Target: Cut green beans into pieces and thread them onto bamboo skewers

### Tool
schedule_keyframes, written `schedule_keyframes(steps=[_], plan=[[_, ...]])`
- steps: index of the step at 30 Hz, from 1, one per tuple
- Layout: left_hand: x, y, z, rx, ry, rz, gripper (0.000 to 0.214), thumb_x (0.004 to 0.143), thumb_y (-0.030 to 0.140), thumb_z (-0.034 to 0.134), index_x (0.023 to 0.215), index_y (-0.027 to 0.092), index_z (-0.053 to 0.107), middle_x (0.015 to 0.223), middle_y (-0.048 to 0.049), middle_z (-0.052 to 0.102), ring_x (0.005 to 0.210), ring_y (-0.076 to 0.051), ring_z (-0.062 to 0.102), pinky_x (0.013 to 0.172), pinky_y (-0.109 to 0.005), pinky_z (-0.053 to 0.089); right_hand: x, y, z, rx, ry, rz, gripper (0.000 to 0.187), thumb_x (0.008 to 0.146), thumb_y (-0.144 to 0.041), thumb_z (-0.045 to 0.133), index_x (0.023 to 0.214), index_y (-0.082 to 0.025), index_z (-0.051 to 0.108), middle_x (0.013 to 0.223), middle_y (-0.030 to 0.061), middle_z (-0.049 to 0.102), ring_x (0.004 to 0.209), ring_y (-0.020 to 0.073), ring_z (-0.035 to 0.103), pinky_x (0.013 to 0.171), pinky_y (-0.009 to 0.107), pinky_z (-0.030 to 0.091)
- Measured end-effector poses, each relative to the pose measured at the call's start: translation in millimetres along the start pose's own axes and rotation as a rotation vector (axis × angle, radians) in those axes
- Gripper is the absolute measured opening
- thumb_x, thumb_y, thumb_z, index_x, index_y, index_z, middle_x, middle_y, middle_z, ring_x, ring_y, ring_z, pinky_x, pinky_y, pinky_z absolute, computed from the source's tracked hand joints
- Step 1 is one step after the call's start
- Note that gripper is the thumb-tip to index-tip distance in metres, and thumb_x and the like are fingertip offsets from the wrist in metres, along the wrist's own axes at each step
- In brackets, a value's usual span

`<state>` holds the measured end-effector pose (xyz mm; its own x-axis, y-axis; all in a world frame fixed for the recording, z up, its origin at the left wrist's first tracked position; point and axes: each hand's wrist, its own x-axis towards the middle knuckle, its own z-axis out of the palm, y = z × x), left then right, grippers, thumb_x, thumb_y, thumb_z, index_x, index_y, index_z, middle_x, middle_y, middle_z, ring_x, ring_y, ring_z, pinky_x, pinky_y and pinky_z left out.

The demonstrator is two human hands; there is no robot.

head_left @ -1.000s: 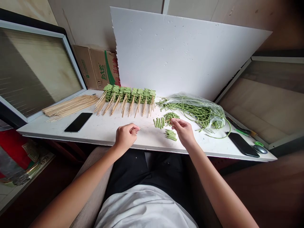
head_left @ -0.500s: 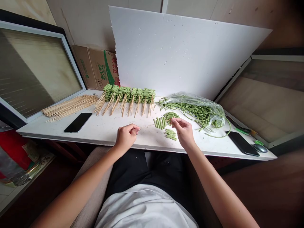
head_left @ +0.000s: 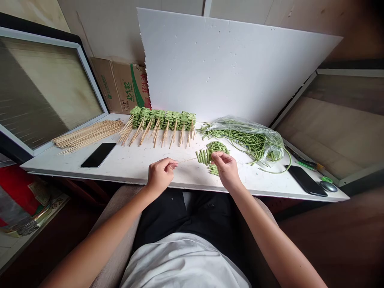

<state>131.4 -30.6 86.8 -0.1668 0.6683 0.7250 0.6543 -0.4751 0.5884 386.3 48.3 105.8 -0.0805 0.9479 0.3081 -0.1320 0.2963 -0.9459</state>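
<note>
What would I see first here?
A long row of green bean pieces on thin wooden skewers lines the back of the white table. To its right sits a clear plastic bag of long green beans. In front, the left hand holds a skewer pointing at short bean pieces by the right hand.

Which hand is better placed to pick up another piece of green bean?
Probably the right hand: it rests on the cut green beans, while the left hand is occupied holding the bamboo skewer.

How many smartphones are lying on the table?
2: one black smartphone below the loose bamboo skewers, another black smartphone near the right end of the white table.
</note>
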Motion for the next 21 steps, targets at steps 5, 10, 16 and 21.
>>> schedule_keyframes(steps=[5, 10, 16, 21], plan=[[4.2, 2.8, -2.3, 0.010, 0.000, -0.021, 0.026, 0.084, 0.004, 0.057, 0.082, 0.021, 0.076, 0.076, -0.0004, 0.080, 0.071, -0.018, 0.078, 0.068, -0.025, 0.058, 0.1, -0.2, 1.9, 0.000, 0.031, 0.031, 0.034, 0.077, -0.054, 0.089, 0.085, -0.022, 0.080, 0.092, 0.0048, 0.075, 0.083, 0.0192, 0.064, 0.080, 0.035, 0.051], [6.9, -0.6, -4.0, 0.025, 0.004, -0.054, 0.024, 0.084, 0.005, 0.057, 0.081, 0.021, 0.076, 0.076, -0.0002, 0.080, 0.070, -0.018, 0.078, 0.067, -0.025, 0.057, -0.5, 2.4, 1.7, 0.013, 0.000, 0.078, 0.033, 0.076, -0.052, 0.090, 0.090, -0.023, 0.082, 0.096, 0.0051, 0.076, 0.082, 0.0185, 0.063, 0.073, 0.033, 0.051], [6.6, -7.3, -3.0, 0.041, -0.003, -0.062, 0.022, 0.085, 0.007, 0.057, 0.083, 0.020, 0.076, 0.077, -0.0007, 0.081, 0.072, -0.018, 0.078, 0.068, -0.026, 0.057, 1.6, 3.8, -1.5, -0.052, -0.080, 0.046, 0.035, 0.082, -0.057, 0.085, 0.090, -0.023, 0.082, 0.094, 0.0054, 0.077, 0.084, 0.0200, 0.066, 0.074, 0.032, 0.051], [10.3, -13.7, -4.5, 0.060, -0.001, -0.100, 0.019, 0.088, 0.013, 0.059, 0.082, 0.020, 0.076, 0.072, -0.0007, 0.079, 0.067, -0.018, 0.076, 0.066, -0.026, 0.056, 19.8, -9.3, -31.2, -0.436, -0.217, -0.047, 0.055, 0.101, -0.066, 0.053, 0.100, -0.020, 0.083, 0.104, 0.0121, 0.080, 0.096, 0.0271, 0.071, 0.081, 0.038, 0.054]])
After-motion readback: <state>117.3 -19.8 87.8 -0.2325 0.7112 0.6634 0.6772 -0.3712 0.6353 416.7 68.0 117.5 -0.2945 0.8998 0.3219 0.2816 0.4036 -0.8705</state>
